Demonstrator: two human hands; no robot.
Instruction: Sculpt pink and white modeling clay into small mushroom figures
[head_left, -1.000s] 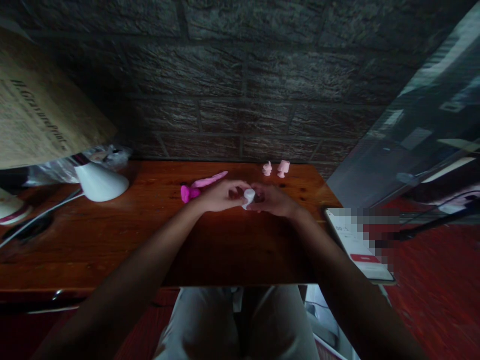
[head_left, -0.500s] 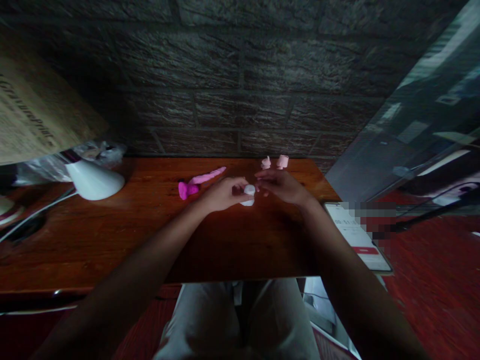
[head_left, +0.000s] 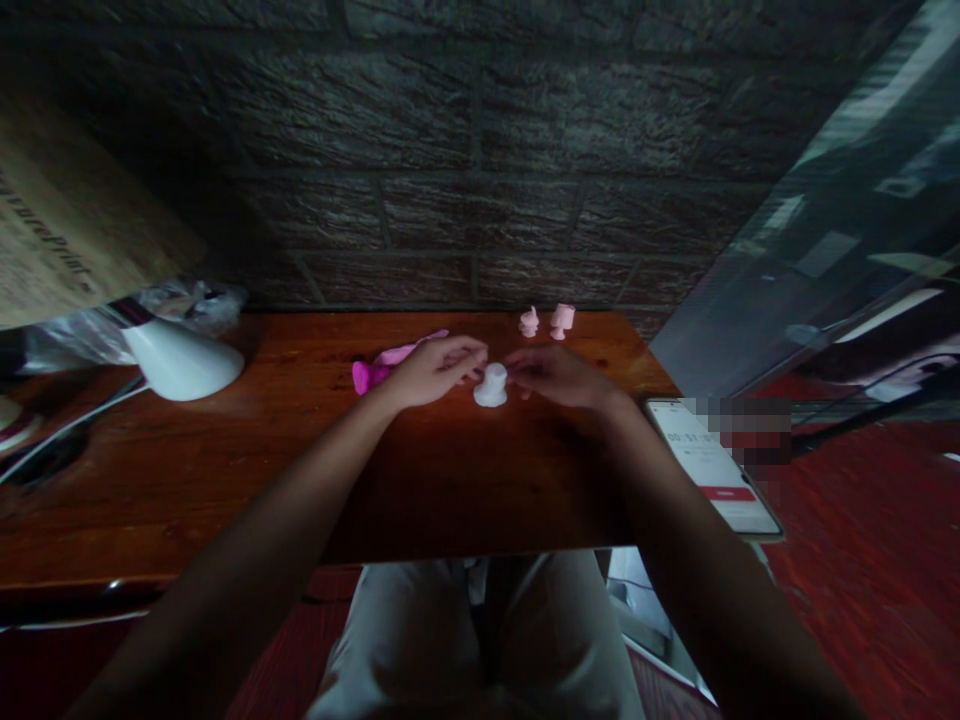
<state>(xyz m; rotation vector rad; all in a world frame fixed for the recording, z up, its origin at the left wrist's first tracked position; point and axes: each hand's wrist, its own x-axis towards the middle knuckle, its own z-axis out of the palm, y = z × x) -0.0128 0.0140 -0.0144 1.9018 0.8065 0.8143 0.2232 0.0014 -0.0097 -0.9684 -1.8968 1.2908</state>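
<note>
A small white clay-like piece stands upright on the wooden table, with a wide base and a narrower rounded top. Just to its left is my left hand, its fingers curved and apart with nothing in them. My right hand hovers at the right side of the white piece, fingers loosely bent and holding nothing I can see. Whether its fingertips touch the piece, I cannot tell. Beyond my left hand lies a magenta lump joined to or touching a long light-pink strip, partly hidden by the hand.
Two small pink figures stand near the wall, one lamp-shaped and one rounded with a spike. A phone lies at the table's right edge. On the left are a white cone-shaped lamp, its cable and a brown paper bag.
My left hand has let go of the white piece and moved left and slightly away, now covering part of the pink strip. My right hand stays close by the piece. The view has shifted slightly.
</note>
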